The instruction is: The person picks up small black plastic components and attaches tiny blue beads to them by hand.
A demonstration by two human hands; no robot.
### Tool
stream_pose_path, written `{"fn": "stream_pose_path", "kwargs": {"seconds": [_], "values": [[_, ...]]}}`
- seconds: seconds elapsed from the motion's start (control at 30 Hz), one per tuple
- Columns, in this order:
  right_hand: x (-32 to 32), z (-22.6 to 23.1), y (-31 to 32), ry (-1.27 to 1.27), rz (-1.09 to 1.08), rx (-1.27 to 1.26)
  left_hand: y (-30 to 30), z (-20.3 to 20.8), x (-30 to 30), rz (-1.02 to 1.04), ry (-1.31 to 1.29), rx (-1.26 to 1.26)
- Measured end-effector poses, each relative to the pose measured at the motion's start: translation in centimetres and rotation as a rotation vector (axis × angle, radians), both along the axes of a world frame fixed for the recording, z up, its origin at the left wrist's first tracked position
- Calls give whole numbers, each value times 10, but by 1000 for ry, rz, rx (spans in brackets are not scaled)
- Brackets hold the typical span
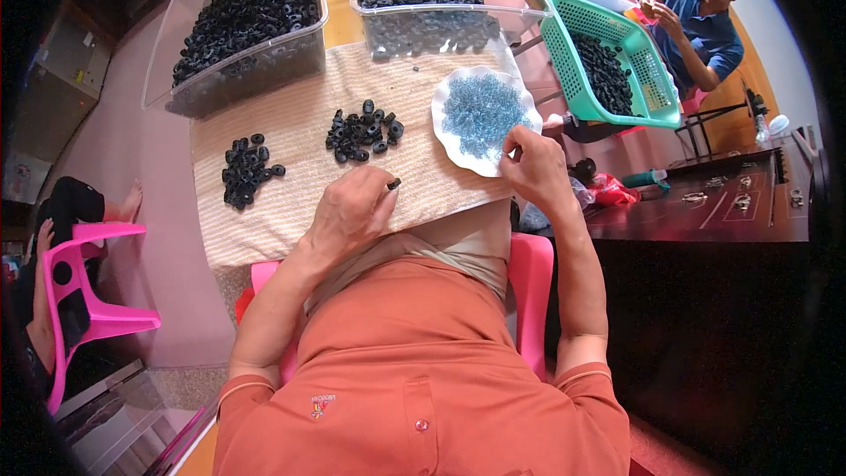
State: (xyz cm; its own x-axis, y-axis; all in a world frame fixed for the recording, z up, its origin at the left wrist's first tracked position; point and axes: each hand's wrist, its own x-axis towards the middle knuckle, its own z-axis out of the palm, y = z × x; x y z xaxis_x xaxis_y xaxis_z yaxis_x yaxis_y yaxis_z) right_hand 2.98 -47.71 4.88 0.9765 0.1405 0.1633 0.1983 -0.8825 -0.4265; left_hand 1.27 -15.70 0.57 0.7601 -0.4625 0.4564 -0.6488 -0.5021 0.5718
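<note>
Between the thumb and forefinger of my left hand [352, 208] is a small black plastic part [394, 183], held over the near edge of the table. My right hand [536, 166] is at the near right rim of a scalloped white plate [448, 143], its fingertips pinched together; whatever they hold is too small to make out. Many tiny clear-blue pieces [480, 110] cover the plate. Two loose piles of black parts lie on the striped cloth [300, 97]: one pile [247, 172] at left, another pile [361, 130] beyond my left hand.
Clear bins of black parts, one bin [247, 57] at far left and another bin [441, 11] at far middle, flank the cloth. A green basket [652, 92] stands at right. Another person [701, 31] sits beyond it. A pink chair [106, 317] is at left, a dark table [705, 203] right.
</note>
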Motion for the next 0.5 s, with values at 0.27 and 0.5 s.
{"fn": "stream_pose_path", "kwargs": {"seconds": [0.27,0.5], "values": [[-1,-3,0,-35,31,35,-13,6,0,-15,144,-167],[-3,-7,0,-104,63,60,-28,14,3,-31,358,-232]]}}
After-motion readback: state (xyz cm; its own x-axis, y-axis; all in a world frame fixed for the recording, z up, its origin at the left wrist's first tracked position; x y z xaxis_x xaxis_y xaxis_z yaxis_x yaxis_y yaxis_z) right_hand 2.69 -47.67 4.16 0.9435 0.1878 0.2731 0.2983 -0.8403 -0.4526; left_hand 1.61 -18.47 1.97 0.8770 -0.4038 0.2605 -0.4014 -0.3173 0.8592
